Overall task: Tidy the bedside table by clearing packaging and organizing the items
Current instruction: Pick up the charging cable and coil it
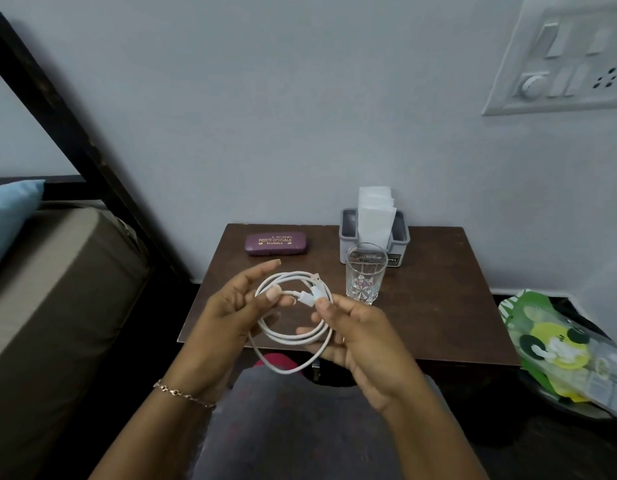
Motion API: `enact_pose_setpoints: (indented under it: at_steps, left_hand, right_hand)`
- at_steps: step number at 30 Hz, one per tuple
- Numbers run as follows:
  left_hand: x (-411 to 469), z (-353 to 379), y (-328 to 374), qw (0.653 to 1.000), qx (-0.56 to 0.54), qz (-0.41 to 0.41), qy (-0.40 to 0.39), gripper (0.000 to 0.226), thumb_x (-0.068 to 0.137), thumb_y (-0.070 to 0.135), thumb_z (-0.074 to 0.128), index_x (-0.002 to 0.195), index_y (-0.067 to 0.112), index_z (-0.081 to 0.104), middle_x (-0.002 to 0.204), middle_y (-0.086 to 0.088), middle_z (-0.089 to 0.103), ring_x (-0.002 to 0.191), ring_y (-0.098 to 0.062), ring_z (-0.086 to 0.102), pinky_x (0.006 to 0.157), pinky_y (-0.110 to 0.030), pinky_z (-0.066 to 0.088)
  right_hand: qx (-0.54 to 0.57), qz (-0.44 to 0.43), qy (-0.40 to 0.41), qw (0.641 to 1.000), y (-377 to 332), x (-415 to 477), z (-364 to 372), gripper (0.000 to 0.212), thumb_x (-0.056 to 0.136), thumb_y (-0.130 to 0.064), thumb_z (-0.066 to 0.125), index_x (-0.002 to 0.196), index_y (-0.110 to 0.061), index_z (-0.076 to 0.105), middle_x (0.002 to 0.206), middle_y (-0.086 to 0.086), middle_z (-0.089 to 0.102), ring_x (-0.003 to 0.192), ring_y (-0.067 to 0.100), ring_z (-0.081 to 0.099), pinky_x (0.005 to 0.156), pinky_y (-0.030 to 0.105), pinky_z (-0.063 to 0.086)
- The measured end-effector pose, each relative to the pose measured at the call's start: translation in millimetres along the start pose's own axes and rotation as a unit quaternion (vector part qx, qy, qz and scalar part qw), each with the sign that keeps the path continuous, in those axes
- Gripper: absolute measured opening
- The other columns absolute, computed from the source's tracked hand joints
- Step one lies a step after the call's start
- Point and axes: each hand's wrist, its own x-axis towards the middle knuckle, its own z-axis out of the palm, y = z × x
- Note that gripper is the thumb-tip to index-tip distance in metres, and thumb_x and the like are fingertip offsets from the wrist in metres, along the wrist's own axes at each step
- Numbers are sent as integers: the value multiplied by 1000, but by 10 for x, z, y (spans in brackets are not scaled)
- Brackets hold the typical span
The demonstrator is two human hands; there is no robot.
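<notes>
- Here's the white cable (pixel 293 337), wound into a loose coil of a few loops and held in the air above the front edge of the worktop (pixel 438 306), one slack loop drooping below the rest.
- The left hand (pixel 231 313) pinches the coil between thumb and curled fingers on its left side. The right hand (pixel 362 341) nips the strands near the plug ends with thumb and forefinger, its other fingers cupped under the loops.
- My read: the coiling is nearly done. What's left is taking up that hanging loop, tucking the ends and laying the bundle down.
- On the worktop, the purple spectacle case (pixel 276 244) lies closed at the back left, square to the wall.
- The empty glass (pixel 365 273) stands upright right of centre, just in front of the grey tissue holder (pixel 400 237), with white tissues (pixel 374 209) standing up in it.
- No wrappers show on the worktop itself, so the clearing part looks finished.
- A green and yellow packet (pixel 556 344) lies off to the right, below worktop level, on something dark. It may be a bin, but the edge of the view is too warped to be sure.
- The bed (pixel 57 289) sits to the left, apart from all this.
- Overall, late in the job: only the cable has no place yet.
</notes>
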Motion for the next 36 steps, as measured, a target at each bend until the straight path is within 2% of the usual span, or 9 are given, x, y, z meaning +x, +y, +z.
enact_pose_setpoints:
  at_steps: [4, 12, 15, 19, 21, 25, 28, 32, 36]
  left_hand:
    - [-29, -50, 22, 994, -82, -35, -56, 53, 69, 23, 63, 122, 19, 56, 79, -2, 73, 73, -6, 70, 66, -21, 58]
    - [-16, -118, -113, 977, -206, -34, -40, 53, 68, 24, 69, 119, 33, 60, 79, 3, 67, 79, -8, 67, 71, -25, 57]
    - [-2, -75, -138, 996, -90, 17, -2, 42, 64, 33, 77, 103, 18, 68, 73, 4, 64, 71, -6, 63, 69, -20, 56]
    - [21, -26, -135, 985, 92, 120, 80, 19, 76, 9, 65, 95, 10, 63, 77, 3, 71, 70, -11, 66, 67, -20, 56]
    - [2, -35, -166, 954, 203, 170, 137, 20, 76, 18, 69, 94, 21, 61, 79, 4, 73, 70, -10, 70, 68, -26, 57]
    - [-53, -90, -252, 822, 429, 312, 208, 11, 84, 22, 66, 95, 19, 69, 104, 8, 69, 86, -3, 66, 76, -26, 55]
    - [-98, -65, -279, 781, 472, 334, 237, 16, 85, 23, 61, 97, 15, 70, 114, 3, 66, 96, -6, 61, 82, -16, 46]
    - [-188, 15, -272, 754, 462, 375, 279, 22, 90, 21, 56, 107, 18, 70, 122, 1, 63, 108, -9, 60, 93, -12, 42]
    - [-157, 8, -222, 844, 202, 323, 378, 20, 90, 16, 59, 105, 23, 69, 108, 9, 70, 107, -10, 63, 100, -31, 46]
  right_hand:
    - [69, 60, -34, 995, 25, 30, -53, 15, 90, -19, 56, 94, -8, 65, 71, 0, 61, 70, 15, 70, 78, 35, 59]
    - [146, 82, -76, 983, 38, 23, 6, 33, 86, -20, 56, 112, -1, 62, 71, 0, 60, 73, 16, 70, 75, 32, 59]
    - [110, 55, -45, 991, 93, 19, 69, 24, 88, -19, 56, 105, -8, 67, 73, -1, 60, 76, 15, 71, 80, 32, 59]
    - [18, -24, 1, 1000, 97, 1, 140, 19, 94, -15, 50, 103, -15, 67, 75, -1, 58, 76, 15, 72, 81, 34, 58]
    - [-20, -59, 23, 998, 99, 2, 173, 19, 94, -14, 51, 100, -18, 68, 72, -2, 59, 74, 17, 73, 76, 33, 60]
    - [-149, -141, 74, 976, 146, 12, 205, 19, 93, -15, 53, 87, -26, 68, 78, -1, 60, 69, 14, 73, 74, 39, 59]
    - [-256, -209, 112, 937, 189, -3, 213, 18, 94, -15, 52, 92, -20, 69, 83, -1, 58, 68, 4, 70, 63, 14, 51]
    - [-395, -274, 149, 864, 253, 7, 263, 18, 94, -18, 49, 92, -20, 67, 75, -10, 48, 73, -3, 54, 64, 10, 44]
    - [-403, -259, 169, 861, 344, 59, 245, 18, 93, -16, 51, 83, -14, 66, 72, -6, 47, 75, -5, 48, 62, 6, 35]
